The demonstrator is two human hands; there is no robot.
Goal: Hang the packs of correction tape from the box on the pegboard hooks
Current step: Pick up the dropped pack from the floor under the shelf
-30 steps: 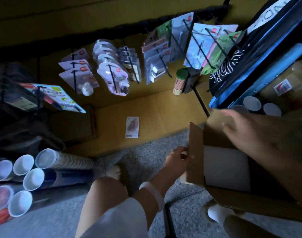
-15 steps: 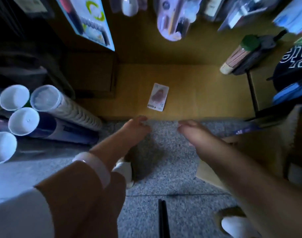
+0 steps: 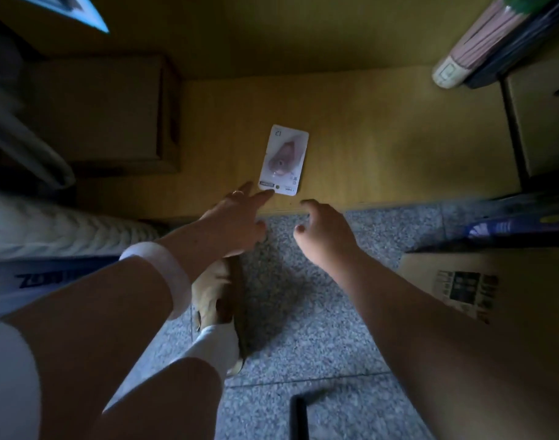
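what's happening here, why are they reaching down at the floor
A person is bending toward a single pack of correction tape lying flat on the low wooden shelf base. The left hand stretches out with its fingers at the pack's near edge; contact is hard to tell. The right hand hovers beside it, loosely curled and holding nothing. The cardboard box sits at the right.

A yellow wooden shelf base (image 3: pixel 383 131) crosses the upper half of the frame, with one pack of correction tape (image 3: pixel 284 160) lying flat at its centre. Below it, grey speckled floor (image 3: pixel 303 328) fills the lower middle, bearing a cardboard box (image 3: pixel 481 281) at right.
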